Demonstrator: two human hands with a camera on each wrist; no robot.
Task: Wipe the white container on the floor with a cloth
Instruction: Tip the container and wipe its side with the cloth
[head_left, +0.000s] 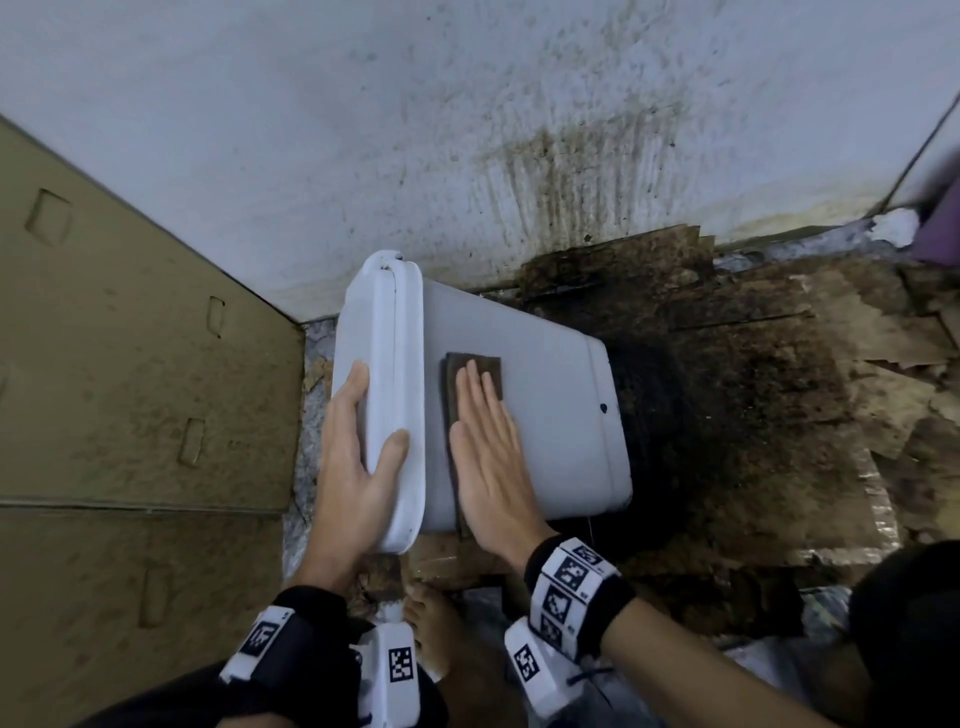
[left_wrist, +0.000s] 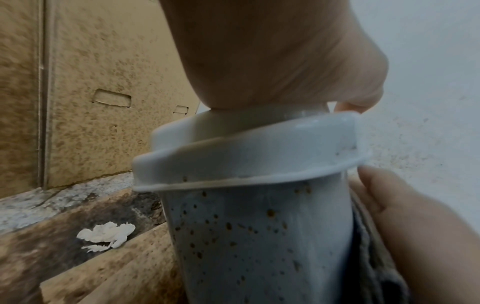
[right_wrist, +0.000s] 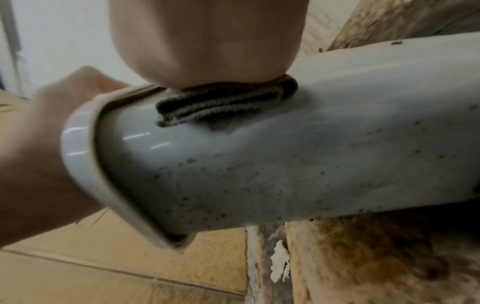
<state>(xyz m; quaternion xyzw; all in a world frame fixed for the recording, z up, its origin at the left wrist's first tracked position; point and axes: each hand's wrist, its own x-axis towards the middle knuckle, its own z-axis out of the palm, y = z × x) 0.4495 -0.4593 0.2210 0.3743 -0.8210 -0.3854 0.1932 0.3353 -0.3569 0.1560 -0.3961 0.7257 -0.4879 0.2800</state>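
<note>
Wiping under way: right hand (head_left: 485, 452), fingers flat, presses the cloth (head_left: 474, 382) on the container (head_left: 550, 415); left hand (head_left: 358, 447) clasps its lid end beside. Next stroke probably needs steady pressure away from that hold.

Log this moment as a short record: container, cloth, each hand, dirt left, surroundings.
container: white container lying on its side on the floor, lid on, pointing left
cloth: folded dark cloth flat on the upward side, beside the lid
left hand: left hand grips the lid end, thumb over the rim
right hand: right hand flat, straight fingers pressing the cloth
dirt left: brown specks on the lower side
surroundings: stained wall behind, cardboard on the left, dirty boards underneath
</note>
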